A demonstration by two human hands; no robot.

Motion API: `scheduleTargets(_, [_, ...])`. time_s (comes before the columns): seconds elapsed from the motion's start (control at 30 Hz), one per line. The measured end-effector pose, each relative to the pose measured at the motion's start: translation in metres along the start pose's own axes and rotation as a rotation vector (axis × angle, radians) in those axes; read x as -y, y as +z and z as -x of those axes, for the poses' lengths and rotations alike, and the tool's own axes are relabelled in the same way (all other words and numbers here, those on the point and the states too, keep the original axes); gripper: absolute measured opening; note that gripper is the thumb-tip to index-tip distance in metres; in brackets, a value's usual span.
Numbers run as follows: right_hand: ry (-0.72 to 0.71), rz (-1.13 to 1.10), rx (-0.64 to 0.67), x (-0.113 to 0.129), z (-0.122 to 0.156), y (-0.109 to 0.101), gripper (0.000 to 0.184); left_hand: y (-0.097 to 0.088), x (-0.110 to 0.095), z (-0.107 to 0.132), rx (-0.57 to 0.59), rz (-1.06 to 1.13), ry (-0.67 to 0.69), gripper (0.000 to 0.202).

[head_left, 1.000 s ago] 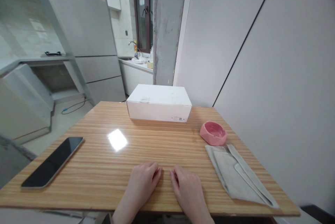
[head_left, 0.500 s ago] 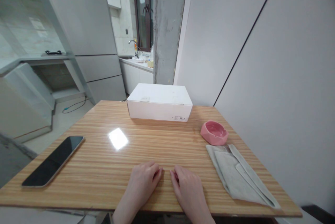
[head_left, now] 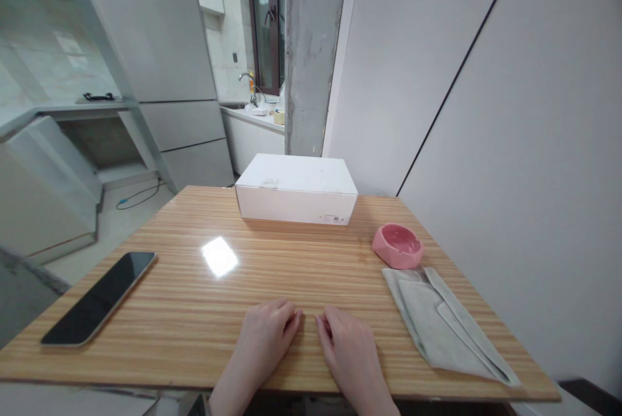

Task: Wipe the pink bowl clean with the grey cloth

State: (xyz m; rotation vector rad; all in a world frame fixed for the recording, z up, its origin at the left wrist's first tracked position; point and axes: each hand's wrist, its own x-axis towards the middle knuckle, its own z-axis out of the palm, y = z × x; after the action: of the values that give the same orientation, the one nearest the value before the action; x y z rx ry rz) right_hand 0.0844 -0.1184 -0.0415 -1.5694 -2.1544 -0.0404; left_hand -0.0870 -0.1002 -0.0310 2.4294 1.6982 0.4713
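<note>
My left hand (head_left: 265, 338) and my right hand (head_left: 348, 350) rest palm down, side by side, on the wooden table (head_left: 194, 312) near its front edge. The fingers of both lie loosely curled on the wood with nothing in them. A closed white box (head_left: 296, 190) stands at the far middle of the table. A pink ashtray-like dish (head_left: 397, 245) sits at the right, and a folded grey cloth (head_left: 440, 325) lies just in front of it. A black phone (head_left: 100, 298) lies face up at the left.
A white wall runs close along the table's right side. Behind the table stand a grey concrete pillar (head_left: 311, 46), a tall fridge (head_left: 160, 66) and a kitchen counter with a tap (head_left: 250, 89). A lamp's glare shows on the tabletop.
</note>
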Motion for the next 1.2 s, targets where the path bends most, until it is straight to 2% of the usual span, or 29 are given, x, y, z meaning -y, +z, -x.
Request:
scheduleTargets(0.3, [-0.002,-0.011,-0.038,0.0012,-0.0007,-0.0003,0.028,0.001,0.0007,0.0005,-0.022,0.011,0.005,0.03])
scheduleTargets(0.77, [0.026,-0.039,0.019,0.0009,0.0006,-0.0007,0.024,0.0008,0.0009,0.0011,-0.009,-0.005,-0.002,0.03])
scheduleTargets(1.2, [0.025,-0.028,0.005,0.0001,0.0012,0.0006,0.023,0.0024,0.0014,-0.0002,-0.022,0.001,0.006,0.03])
